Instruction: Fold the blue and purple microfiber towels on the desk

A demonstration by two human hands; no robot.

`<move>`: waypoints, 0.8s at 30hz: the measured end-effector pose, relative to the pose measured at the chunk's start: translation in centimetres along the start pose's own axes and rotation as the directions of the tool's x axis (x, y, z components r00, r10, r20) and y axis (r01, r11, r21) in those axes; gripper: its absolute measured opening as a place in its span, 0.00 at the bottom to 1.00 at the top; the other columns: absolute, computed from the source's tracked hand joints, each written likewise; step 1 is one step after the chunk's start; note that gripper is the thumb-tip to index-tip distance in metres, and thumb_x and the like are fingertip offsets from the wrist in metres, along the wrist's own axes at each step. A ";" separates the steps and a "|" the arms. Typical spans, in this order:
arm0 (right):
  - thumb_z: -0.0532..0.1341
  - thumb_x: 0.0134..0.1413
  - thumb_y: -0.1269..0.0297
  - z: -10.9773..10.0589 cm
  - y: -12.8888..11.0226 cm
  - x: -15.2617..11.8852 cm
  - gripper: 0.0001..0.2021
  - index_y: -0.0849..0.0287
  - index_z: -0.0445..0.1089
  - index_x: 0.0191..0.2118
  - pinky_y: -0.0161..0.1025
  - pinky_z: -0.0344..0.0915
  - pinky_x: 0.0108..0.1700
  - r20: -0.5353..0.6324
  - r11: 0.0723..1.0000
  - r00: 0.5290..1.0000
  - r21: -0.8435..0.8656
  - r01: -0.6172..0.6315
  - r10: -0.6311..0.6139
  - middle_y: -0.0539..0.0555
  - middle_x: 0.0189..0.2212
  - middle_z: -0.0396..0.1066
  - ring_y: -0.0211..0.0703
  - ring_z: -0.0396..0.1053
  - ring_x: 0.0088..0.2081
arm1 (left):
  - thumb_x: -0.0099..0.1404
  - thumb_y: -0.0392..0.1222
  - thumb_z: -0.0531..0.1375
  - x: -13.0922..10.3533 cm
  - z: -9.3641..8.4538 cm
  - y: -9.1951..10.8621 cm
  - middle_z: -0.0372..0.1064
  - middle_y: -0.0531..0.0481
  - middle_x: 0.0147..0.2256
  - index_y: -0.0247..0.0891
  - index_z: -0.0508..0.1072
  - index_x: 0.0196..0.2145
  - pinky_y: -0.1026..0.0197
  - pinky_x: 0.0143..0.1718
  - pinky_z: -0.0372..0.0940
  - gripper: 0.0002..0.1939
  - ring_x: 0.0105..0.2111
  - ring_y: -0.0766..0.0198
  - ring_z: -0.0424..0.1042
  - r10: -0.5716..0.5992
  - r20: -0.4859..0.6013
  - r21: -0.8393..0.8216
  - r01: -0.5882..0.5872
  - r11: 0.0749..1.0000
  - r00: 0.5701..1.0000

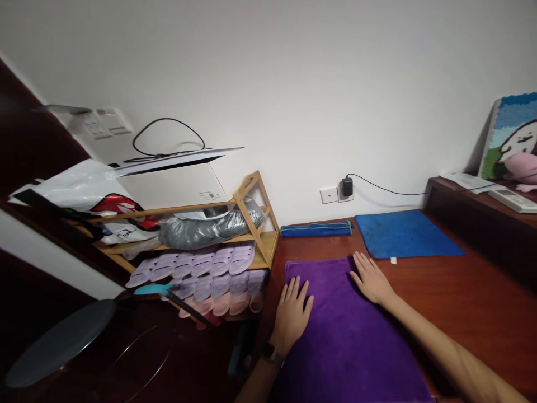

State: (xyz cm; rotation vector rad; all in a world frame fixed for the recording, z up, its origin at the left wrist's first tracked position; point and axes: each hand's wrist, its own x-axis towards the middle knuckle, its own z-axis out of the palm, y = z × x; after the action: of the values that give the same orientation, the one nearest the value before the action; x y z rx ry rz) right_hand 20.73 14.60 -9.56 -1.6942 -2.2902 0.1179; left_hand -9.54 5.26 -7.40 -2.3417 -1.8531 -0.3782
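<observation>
A purple cloth (348, 330) lies spread on the reddish-brown wooden table (482, 296), its near end running out of view. My left hand (292, 310) rests on the cloth's left edge with the fingers spread. Close to the far right corner, my right hand (371, 278) lies flat across the cloth's edge, fingers stretched out and the thumb apart. Beyond it, a flat blue cloth (406, 234) has a small white tag at its near edge. Against the wall sits a folded blue cloth (315, 229) with green edging.
Left of the table stands a wooden rack (262, 246) with lilac and pink slippers (222, 263), a plastic-wrapped grey bundle (205, 228) and a white box (176, 187). A black charger (347, 186) is plugged into the wall. At right, a raised shelf (465, 210) holds a picture (509, 134).
</observation>
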 end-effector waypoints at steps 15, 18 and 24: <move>0.39 0.72 0.45 0.9 0.7 1.9 0.39 0.70 0.45 0.76 0.50 0.37 0.75 0.123 0.990 0.984 -0.081 -0.119 0.128 0.63 0.76 0.41 0.51 0.37 0.76 | 0.77 0.61 0.45 9.0 3.5 -0.6 0.47 0.45 0.74 0.48 0.58 0.73 0.41 0.72 0.46 0.33 0.74 0.47 0.45 -0.166 0.152 -0.021 0.171 0.985 0.974; 0.40 0.72 0.44 1.1 0.8 2.1 0.39 0.69 0.46 0.76 0.51 0.36 0.75 0.121 0.990 0.984 -0.076 -0.122 0.130 0.64 0.76 0.42 0.51 0.37 0.77 | 0.78 0.60 0.45 8.0 2.9 -4.2 0.45 0.42 0.75 0.44 0.56 0.73 0.44 0.72 0.48 0.33 0.74 0.48 0.45 -0.225 0.171 0.028 0.224 0.974 0.959; 0.41 0.71 0.46 0.4 0.3 3.2 0.38 0.68 0.45 0.76 0.50 0.36 0.75 0.163 0.992 0.980 -0.053 -0.111 0.118 0.63 0.76 0.42 0.51 0.37 0.76 | 0.78 0.56 0.45 8.2 2.5 -4.3 0.49 0.41 0.74 0.43 0.58 0.73 0.42 0.72 0.47 0.31 0.73 0.47 0.48 -0.267 0.147 0.065 0.260 0.964 0.953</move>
State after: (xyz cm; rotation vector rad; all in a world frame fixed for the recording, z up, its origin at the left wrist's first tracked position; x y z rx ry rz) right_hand 20.06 17.76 -9.41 -1.9049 -2.3259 0.2427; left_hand -11.64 14.64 -7.74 -2.1533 -2.2304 -0.1825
